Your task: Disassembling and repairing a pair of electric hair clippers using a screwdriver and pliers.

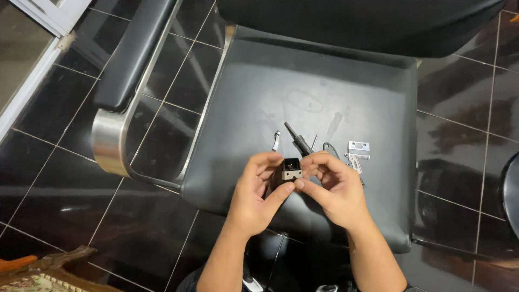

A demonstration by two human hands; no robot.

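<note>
Both my hands hold a small black device body (pixel 291 168) with a silver end, just above the front of a black chair seat (pixel 324 81). My left hand (pixel 258 194) grips it from the left, thumb under it. My right hand (pixel 331 188) pinches it from the right. A black screwdriver (pixel 298 140) lies on the seat just behind my hands. A small silver lever piece (pixel 276 140) lies to its left. A silver toothed blade plate (pixel 358 149) and a small metal part (pixel 355 163) lie to the right.
The seat belongs to a black padded chair with a chrome-framed armrest (pixel 116 124) on the left and a backrest (pixel 367 21) at the top. Glossy black floor tiles (pixel 54 178) surround it. A carved wooden furniture corner (pixel 48 270) shows at bottom left.
</note>
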